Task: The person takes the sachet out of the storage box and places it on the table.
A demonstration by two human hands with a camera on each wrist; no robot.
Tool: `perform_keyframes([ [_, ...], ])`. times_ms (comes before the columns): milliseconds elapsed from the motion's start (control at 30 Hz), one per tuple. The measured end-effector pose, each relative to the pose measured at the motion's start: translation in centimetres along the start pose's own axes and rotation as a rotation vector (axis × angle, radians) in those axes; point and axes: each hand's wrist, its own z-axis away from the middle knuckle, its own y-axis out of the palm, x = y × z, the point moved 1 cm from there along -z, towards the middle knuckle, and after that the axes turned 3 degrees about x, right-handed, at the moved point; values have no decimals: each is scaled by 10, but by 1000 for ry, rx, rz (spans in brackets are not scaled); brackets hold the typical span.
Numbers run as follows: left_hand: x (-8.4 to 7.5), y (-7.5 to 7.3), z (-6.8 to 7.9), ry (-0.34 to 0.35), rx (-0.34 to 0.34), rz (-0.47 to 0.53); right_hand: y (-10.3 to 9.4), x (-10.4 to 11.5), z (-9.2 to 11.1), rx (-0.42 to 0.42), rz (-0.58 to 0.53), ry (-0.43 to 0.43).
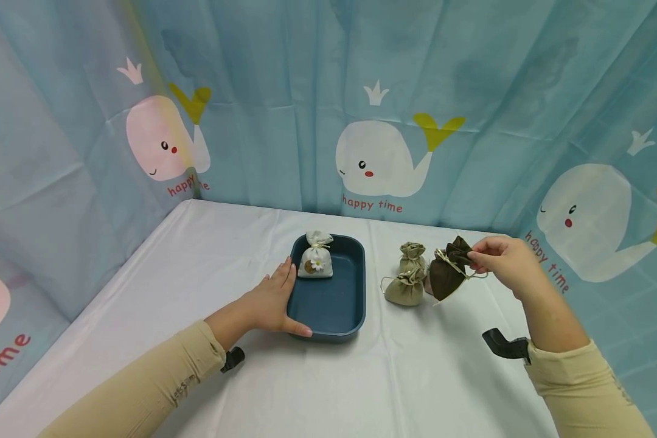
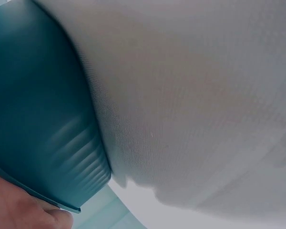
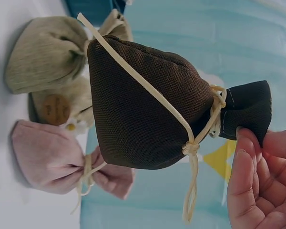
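My right hand (image 1: 505, 260) pinches a dark brown drawstring pouch (image 1: 445, 281) by its gathered neck. In the right wrist view the brown pouch (image 3: 148, 105) hangs off the table with its pale cord dangling. My left hand (image 1: 267, 303) rests against the left side of a blue rectangular tray (image 1: 328, 310), fingers straight along the rim and thumb at the front edge. The left wrist view shows the tray's ribbed outer wall (image 2: 43, 109) beside the fingers. At the tray's far left sits a white pouch (image 1: 317, 260) with a daisy.
Right of the tray stand a green pouch (image 1: 405, 291) and another greenish pouch (image 1: 412, 255) behind it. A pink pouch (image 3: 47, 157) shows beside them in the right wrist view. The white tablecloth (image 1: 328, 389) ends at a blue whale-print curtain (image 1: 252, 152).
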Motion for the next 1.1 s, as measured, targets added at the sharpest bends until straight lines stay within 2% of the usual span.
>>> perform_keyframes([
  [367, -2, -3, 3, 9, 0, 6, 6, -15, 2, 24, 2, 46],
  [1100, 1, 1, -1, -2, -4, -10, 24, -38, 1, 58, -23, 145],
])
